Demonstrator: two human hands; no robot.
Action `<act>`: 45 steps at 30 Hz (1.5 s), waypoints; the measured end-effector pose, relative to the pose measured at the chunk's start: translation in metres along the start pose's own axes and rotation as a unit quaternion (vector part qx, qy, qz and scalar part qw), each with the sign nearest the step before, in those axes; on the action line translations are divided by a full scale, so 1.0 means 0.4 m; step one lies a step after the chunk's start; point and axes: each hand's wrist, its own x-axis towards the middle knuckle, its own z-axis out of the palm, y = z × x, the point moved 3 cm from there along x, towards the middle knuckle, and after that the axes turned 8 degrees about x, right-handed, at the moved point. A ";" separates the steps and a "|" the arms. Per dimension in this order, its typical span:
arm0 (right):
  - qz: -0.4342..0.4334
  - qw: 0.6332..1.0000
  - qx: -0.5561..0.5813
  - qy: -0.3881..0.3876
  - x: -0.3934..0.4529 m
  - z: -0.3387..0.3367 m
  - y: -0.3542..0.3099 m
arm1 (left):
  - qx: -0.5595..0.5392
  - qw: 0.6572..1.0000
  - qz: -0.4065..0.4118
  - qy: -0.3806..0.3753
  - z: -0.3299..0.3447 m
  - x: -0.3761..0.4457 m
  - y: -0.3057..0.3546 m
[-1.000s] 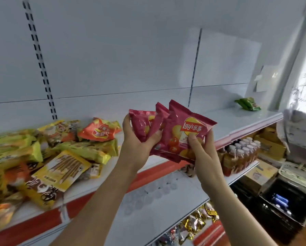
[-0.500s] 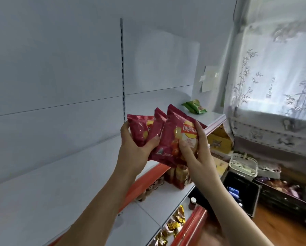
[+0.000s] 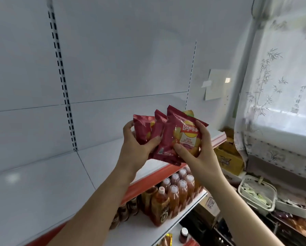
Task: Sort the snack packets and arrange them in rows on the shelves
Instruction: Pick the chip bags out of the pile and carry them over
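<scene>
Three dark red Lay's chip packets (image 3: 168,137) are fanned out in front of me, above the right end of the white upper shelf (image 3: 42,189). My left hand (image 3: 136,148) grips the two rear packets, thumb across their front. My right hand (image 3: 196,150) grips the front packet (image 3: 182,139), thumb low on its face and fingers round its right edge. The packets hide part of the shelf behind them.
White back panels with slotted uprights (image 3: 62,77) rise behind the shelf. Bottled drinks (image 3: 173,194) stand on the shelf below. Cardboard boxes (image 3: 228,160), white baskets (image 3: 256,192) and a curtained window (image 3: 281,86) lie to the right.
My view has swung right, away from the pile of mixed snack packets on the left. Both hands keep their hold on the red packets, now carried over the shelf's right end.
</scene>
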 end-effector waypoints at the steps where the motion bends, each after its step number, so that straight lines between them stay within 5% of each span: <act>1: -0.001 1.000 0.002 -0.007 0.038 -0.014 0.026 | 0.000 1.000 -0.004 0.004 0.024 0.033 -0.008; 21: -0.007 0.982 -0.075 -0.171 0.707 -0.184 0.543 | 0.126 0.985 -0.091 0.079 0.364 0.618 -0.262; 28: -0.103 0.910 -0.352 -0.191 0.757 -0.187 0.590 | 0.269 0.946 -0.114 0.139 0.380 0.686 -0.325; 38: -0.168 0.896 -0.361 -0.198 0.757 -0.193 0.610 | 0.307 0.924 -0.162 0.162 0.377 0.688 -0.306; 45: -0.179 0.890 -0.368 -0.202 0.742 -0.185 0.596 | 0.462 0.858 -0.087 0.209 0.397 0.622 -0.250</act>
